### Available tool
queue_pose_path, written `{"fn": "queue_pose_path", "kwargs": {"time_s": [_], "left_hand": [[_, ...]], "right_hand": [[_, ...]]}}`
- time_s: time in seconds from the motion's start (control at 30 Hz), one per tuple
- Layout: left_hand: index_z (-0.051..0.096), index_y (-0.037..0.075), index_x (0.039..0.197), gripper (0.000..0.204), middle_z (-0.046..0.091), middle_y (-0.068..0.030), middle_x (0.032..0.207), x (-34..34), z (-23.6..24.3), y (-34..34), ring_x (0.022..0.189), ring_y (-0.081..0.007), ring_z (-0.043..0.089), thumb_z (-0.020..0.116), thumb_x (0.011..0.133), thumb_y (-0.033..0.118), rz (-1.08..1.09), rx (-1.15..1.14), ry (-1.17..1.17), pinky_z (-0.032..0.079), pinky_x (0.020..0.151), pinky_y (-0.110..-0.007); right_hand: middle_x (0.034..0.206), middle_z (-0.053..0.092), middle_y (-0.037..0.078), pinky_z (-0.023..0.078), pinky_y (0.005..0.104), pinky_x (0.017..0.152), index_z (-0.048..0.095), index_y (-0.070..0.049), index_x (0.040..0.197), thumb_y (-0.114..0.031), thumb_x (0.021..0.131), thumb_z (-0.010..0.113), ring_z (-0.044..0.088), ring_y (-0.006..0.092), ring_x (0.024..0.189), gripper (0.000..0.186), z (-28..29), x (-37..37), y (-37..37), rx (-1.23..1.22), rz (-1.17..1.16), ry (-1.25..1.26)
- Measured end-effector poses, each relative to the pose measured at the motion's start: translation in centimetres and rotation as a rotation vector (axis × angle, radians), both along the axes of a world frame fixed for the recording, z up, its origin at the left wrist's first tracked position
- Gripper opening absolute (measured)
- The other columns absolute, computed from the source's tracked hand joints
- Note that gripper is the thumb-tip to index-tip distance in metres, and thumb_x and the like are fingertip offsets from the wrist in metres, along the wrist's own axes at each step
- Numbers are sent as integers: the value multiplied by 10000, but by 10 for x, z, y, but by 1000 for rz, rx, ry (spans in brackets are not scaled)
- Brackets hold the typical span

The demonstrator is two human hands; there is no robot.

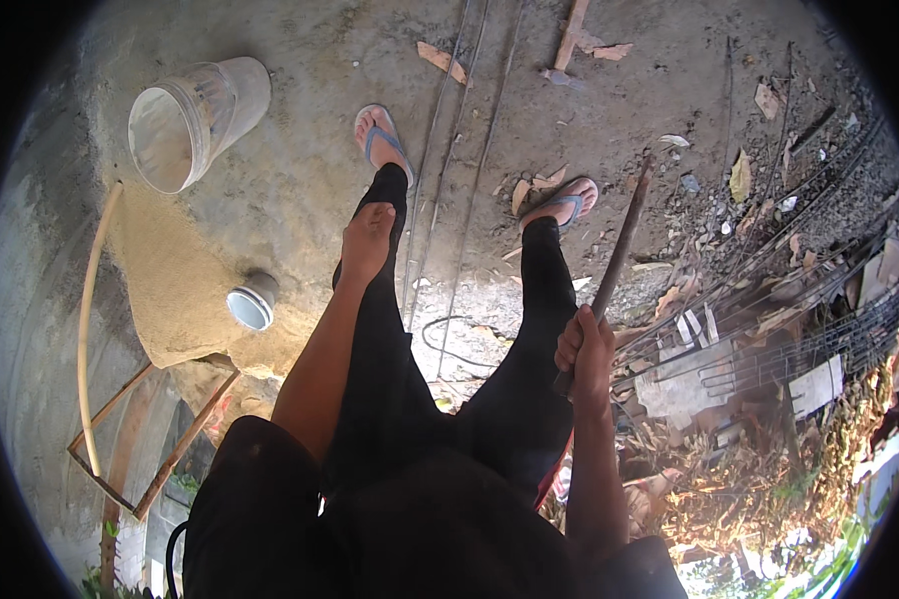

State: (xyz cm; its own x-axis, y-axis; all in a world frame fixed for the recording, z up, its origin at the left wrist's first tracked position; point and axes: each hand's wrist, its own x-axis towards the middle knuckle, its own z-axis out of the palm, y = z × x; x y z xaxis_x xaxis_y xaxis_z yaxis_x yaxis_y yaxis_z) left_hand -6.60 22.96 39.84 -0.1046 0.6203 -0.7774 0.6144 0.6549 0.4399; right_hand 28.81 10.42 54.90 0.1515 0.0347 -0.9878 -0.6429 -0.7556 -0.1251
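My right hand (586,344) is closed around the lower part of a long dark rod (624,238), which slants up and away to the right, past my right foot. Over on the left, my left hand (370,238) rests on my left leg near the knee, and I see nothing held in it; its fingertips are partly hidden. Between my feet, several thin steel bars (432,165) run along the ground. A hammer (569,45) with a wooden handle and a metal head lies beyond my right foot.
A large whitish bucket (195,125) lies on its side at the far left, with a small pail (254,301) nearer, by sand (170,290). A bent pale pipe (88,329) and a wooden frame (185,444) stand left. Rods, wire mesh (819,344) and debris cover the right.
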Motion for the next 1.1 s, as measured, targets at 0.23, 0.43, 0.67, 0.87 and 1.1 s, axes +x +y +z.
{"fn": "queue_pose_path", "kwargs": {"time_s": [0.23, 0.43, 0.67, 0.87, 1.1], "left_hand": [[718, -41, 1181, 390, 771, -150, 1009, 1, 51, -45, 933, -228, 745, 646, 1033, 314, 248, 233, 144, 569, 847, -352], [729, -40, 1158, 409, 778, -184, 995, -9, 35, -149, 904, -263, 767, 643, 1014, 334, 292, 93, 283, 581, 829, -388], [744, -9, 1150, 418, 770, -158, 985, 18, -14, -303, 844, -219, 744, 688, 988, 372, 171, -246, 269, 577, 789, -363], [760, 14, 1092, 465, 753, -265, 1111, 29, -81, -388, 1121, -434, 703, 691, 935, 446, 197, -318, 281, 540, 999, -495], [554, -5, 1397, 658, 561, -317, 1431, 29, -235, -405, 1336, -461, 561, 715, 932, 431, 308, -438, 285, 470, 1103, -538]], "right_hand": [[617, 392, -49, 337, 287, 399, 482, -129, 883, -324, 1067, 610, 380, 76, 444, 296, -21, 56, -78, -95, -30, 230], [624, 398, -41, 351, 294, 404, 502, -132, 900, -332, 1054, 627, 391, 88, 444, 282, -20, 81, -120, -65, 224, 118], [616, 377, -59, 309, 274, 419, 503, -154, 899, -361, 1052, 645, 361, 72, 462, 295, -20, 93, -139, -117, 268, 158], [584, 390, -34, 344, 285, 352, 483, -117, 892, -312, 1067, 619, 392, 82, 404, 296, -4, 86, -152, -94, 718, -30], [566, 467, -13, 365, 255, 352, 538, -66, 1003, -257, 1070, 606, 435, 81, 392, 214, -40, 70, -173, 140, 1095, -219]]}}
